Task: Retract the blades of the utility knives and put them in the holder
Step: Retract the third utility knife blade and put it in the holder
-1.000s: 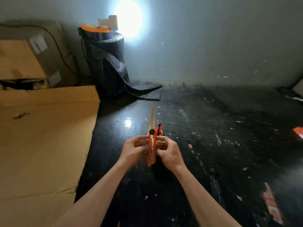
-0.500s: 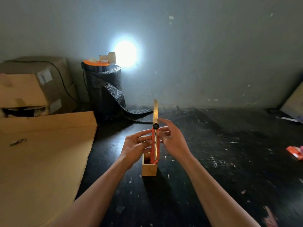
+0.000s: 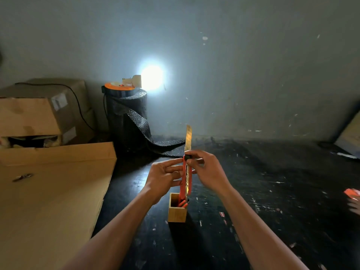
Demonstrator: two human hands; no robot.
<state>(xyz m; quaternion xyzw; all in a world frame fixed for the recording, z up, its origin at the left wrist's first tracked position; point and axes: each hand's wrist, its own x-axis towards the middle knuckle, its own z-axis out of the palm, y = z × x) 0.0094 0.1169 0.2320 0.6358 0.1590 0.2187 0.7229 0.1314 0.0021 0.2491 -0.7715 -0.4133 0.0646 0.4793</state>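
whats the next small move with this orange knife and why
Probably slide the black slider down with the right hand to pull the blade in. The blade sticks far out above the orange utility knife, which the left hand steadies upright over the wooden holder. It should be retracted before the knife goes in.

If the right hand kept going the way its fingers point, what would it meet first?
The right hand points leftward, fingers already at the orange utility knife. Beyond it, probably the left hand, though depth is uncertain.
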